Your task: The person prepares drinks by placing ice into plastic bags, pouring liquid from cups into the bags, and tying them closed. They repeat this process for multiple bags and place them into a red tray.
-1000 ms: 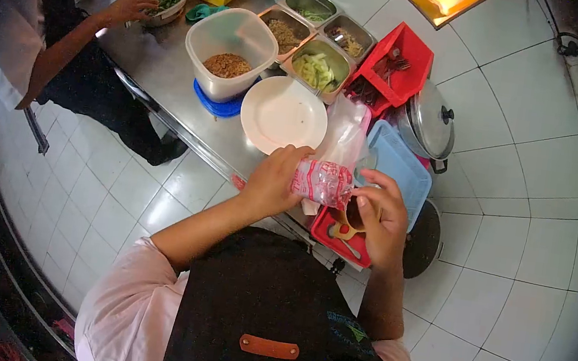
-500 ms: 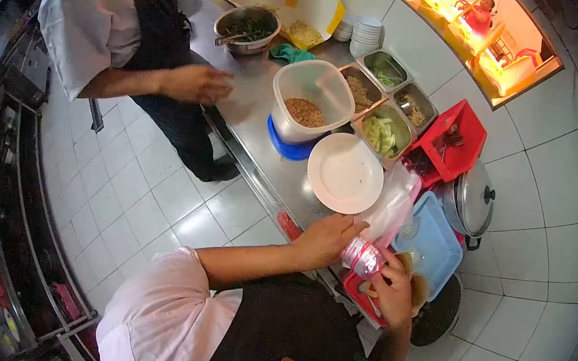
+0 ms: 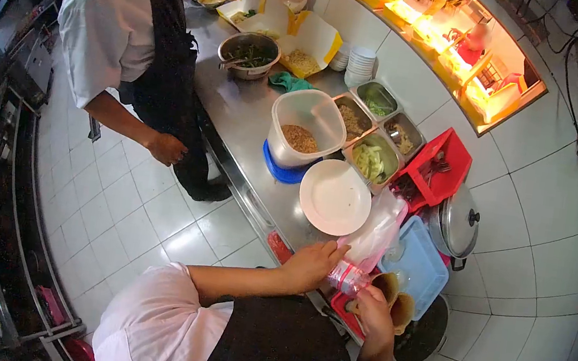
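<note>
A small clear container with a pink-and-white label [image 3: 348,277] lies sideways between my hands. My left hand [image 3: 313,265] is closed round one end of it. At the other end, the fingers of my right hand [image 3: 375,313] grip it. Just beyond my hands is a round white plate [image 3: 335,197] with a few specks on it. Beside the plate is a crumpled clear plastic bag [image 3: 373,237]. A clear tub [image 3: 297,119] of brown crumbs stands on a blue lid [image 3: 283,171] behind the plate.
Metal trays [image 3: 374,157] of food line the wall near a red cutlery basket [image 3: 444,168]. A blue tray [image 3: 419,260] and a lidded pot [image 3: 460,221] are at the right. A co-worker [image 3: 129,35] stands at the left by a metal bowl [image 3: 248,56].
The view has shifted slightly. My hands and the labelled container have moved a little left and down. The co-worker's near hand has lowered from the table edge, and their other arm reaches to the wall.
</note>
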Tool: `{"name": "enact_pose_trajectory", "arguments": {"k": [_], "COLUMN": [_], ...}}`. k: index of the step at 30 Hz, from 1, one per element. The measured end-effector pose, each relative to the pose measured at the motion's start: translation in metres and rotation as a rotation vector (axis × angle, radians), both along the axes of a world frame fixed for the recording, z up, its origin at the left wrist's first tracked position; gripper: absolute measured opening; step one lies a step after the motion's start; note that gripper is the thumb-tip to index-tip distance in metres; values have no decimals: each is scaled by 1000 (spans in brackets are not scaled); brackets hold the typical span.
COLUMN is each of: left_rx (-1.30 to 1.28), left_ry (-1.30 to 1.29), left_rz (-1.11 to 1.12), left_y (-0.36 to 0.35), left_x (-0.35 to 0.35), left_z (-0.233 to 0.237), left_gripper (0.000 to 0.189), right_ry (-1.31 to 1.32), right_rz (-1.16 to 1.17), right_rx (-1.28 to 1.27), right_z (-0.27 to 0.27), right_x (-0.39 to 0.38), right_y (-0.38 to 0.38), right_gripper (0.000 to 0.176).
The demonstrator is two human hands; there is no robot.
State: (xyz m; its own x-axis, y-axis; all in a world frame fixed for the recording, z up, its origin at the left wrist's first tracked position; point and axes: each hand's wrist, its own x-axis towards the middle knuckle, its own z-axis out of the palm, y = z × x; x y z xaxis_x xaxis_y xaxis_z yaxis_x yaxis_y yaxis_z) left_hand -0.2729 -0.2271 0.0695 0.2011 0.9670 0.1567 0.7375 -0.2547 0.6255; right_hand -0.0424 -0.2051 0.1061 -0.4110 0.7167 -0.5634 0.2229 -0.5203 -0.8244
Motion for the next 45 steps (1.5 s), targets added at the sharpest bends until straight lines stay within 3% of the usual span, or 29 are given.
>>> {"name": "enact_pose_trajectory", "arguments": {"k": [2, 5, 10, 13, 15, 17, 19, 21, 24, 26, 28, 30, 31, 33, 34, 36, 37, 38, 40, 41, 44, 45], "left_rx": [20, 105, 342, 316, 312, 336, 380, 373, 229, 125, 61, -90, 171, 119, 49, -559, -815, -1035, -1184, -1124, -400, -428], "left_ry": [22, 56, -86, -369, -408, -418, -406, -373, -347, -334, -312, -443, -426, 405, 247, -940, -1369, -1679, -1848, -1781, -972, -868], "left_rz": [-2, -21, -180, -288, -412, -469, -458, -439, -465, -431, -348, -360, -358, -498, -510, -480, -514, -561, -580, -556, -399, -257], "left_y": [1, 0, -2, -1, 4, 8, 8, 10, 28, 48, 71, 103, 121, 152, 152, 135, 127, 120, 103, 94, 73, 67], "left_x": [0, 1, 8, 18, 16, 14, 13, 15, 24, 33, 40, 53, 64, 78, 77, 65, 52, 41, 27, 23, 23, 22], "left_z": [-2, -6, 15, 10, 8, 10, 11, 7, 3, 5, 9, -5, -35, -40, -32, 4, 23, 35, 39, 36, 12, 21], "left_gripper": [79, 81, 79, 72, 65, 55, 42, 40, 34, 30, 26, 27, 28, 47, 49, 53, 55, 58, 64, 67, 59, 39], "right_ry": [116, -134, -140, -129, -132, -75, -49, -52, 173, 39, 48, 32, -70, -280, -209, -215, -186, -158, -145, -167, -174, -186], "right_rz": [-115, 46, 7, 29, 47, -4, -10, 29, -523, -508, -619, -688, -645, -633, -537, -419, -405, -384, -314, -276, -204, -179], "right_rx": [-41, 106, 536, 600, 672, 437, 419, 618, 338, 672, 847, 817, 769, 524, 522, 618, 557, 490, 390, 369, 280, 240], "right_z": [-9, 0, -10, -15, 4, 28, 39, 44, 38, 47, 57, 78, 85, 112, 103, 80, 76, 71, 60, 57, 49, 54], "right_x": [5, 0, -11, -12, -19, -13, -3, 6, 33, 73, 97, 89, 78, 43, 46, 43, 42, 38, 33, 35, 34, 31], "right_y": [2, 4, -1, 0, -1, -1, 2, 7, 8, 16, 20, 22, 22, 26, 31, 37, 39, 39, 34, 34, 32, 29], "right_gripper": [27, 23, 18, 17, 15, 8, 6, 7, 15, 17, 16, 17, 18, 18, 20, 20, 21, 23, 25, 26, 28, 28]}}
